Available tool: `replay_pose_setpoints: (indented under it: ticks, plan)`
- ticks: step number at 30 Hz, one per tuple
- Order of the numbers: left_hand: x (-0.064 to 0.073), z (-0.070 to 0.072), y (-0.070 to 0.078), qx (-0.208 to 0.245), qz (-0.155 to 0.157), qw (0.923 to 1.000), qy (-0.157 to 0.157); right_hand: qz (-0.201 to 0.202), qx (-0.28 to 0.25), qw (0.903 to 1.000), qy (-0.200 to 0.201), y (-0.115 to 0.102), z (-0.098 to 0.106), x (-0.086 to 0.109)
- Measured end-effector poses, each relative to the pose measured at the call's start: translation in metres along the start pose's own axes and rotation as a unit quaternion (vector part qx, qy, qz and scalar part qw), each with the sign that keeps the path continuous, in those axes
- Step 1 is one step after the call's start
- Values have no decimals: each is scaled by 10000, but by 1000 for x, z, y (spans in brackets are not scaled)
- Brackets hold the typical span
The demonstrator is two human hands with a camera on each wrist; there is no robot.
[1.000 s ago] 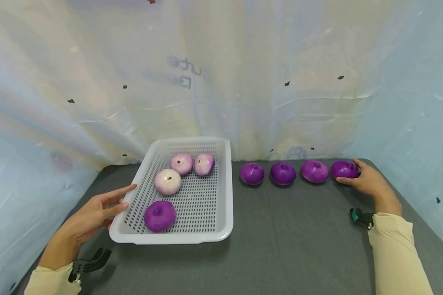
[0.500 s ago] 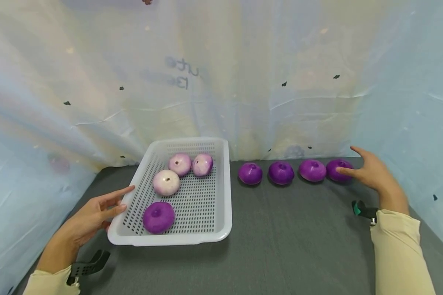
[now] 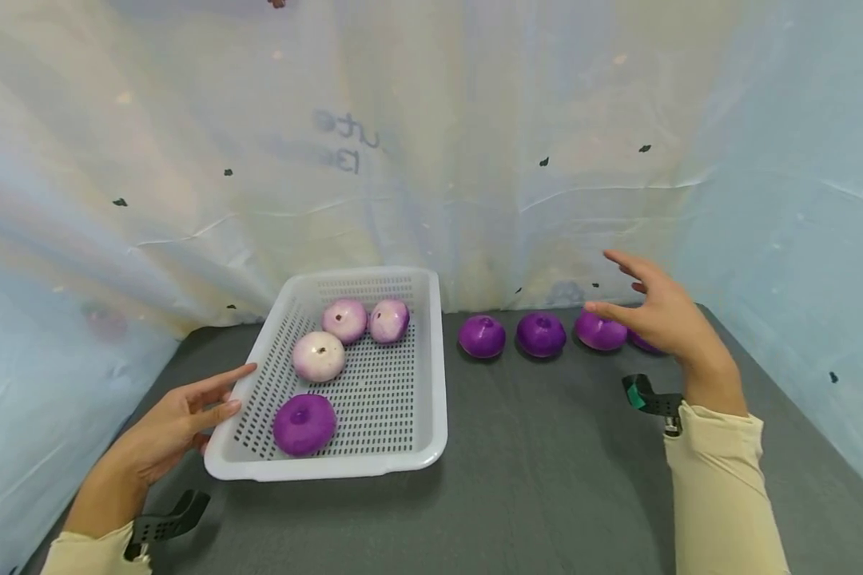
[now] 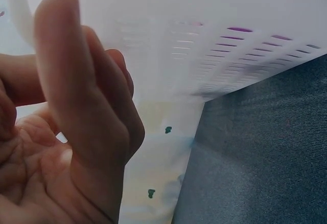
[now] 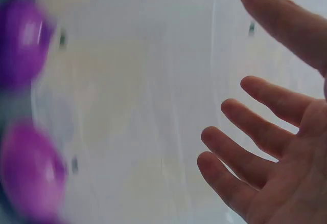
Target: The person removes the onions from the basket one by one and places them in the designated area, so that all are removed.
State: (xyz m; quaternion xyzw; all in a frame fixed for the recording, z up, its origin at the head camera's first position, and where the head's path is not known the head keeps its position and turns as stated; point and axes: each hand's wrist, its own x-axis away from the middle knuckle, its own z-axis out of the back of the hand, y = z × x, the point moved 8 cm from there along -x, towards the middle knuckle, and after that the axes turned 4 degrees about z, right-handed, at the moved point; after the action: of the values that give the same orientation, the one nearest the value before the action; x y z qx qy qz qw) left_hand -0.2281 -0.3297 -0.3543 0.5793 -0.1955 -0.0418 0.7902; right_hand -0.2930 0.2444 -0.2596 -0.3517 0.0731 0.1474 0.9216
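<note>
My left hand (image 3: pixel 169 427) holds the left rim of a white perforated plastic basket (image 3: pixel 431 383), its thumb and index fingertips at the edge. In the left wrist view, bent fingers (image 4: pixel 84 86) stand beside the basket's slotted outer side (image 4: pixel 153 9). Inside lie a deep-purple red onion (image 3: pixel 305 425) and several paler ones, among them a whitish onion (image 3: pixel 319 357). My right hand (image 3: pixel 662 315), fingers spread and holding nothing, hovers by the right end of a row of peeled red onions (image 3: pixel 482 336). It partly covers the rightmost onion (image 3: pixel 643 343).
A dark grey cloth-like surface (image 3: pixel 532 479) bears the basket and the row. Behind it hangs a pale plastic sheet (image 3: pixel 475 160) with dark specks, and a light-blue sheet (image 3: pixel 820 263) borders the right side.
My right hand has let go of the rightmost onion, risen and moved left over the row. That onion has shifted slightly left against its neighbour. The left hand stays at the basket.
</note>
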Motion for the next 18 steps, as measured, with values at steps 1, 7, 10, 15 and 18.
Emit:
replay_pose_setpoints:
  ticks: [1, 7, 10, 15, 18]
  plan:
    - [0, 0, 0, 6, -7, 10000, 1, 129, -122, 9998, -43, -11, -8, -2]
    - [1, -1, 0, -21, -3, 10000, 1, 692, -582, 9946, -500, -69, -66, -15]
    - [0, -1, 0, -24, 8, 10000, 23, 987, -741, 9901, -675, -98, -93, -17]
    - [0, -1, 0, -29, -68, 10000, -23, 1409, -673, 9826, -1002, -144, -129, -14]
    - [-1, 1, 0, -63, -50, 10000, 16, 1733, -409, 9755, -1291, -170, -149, -12]
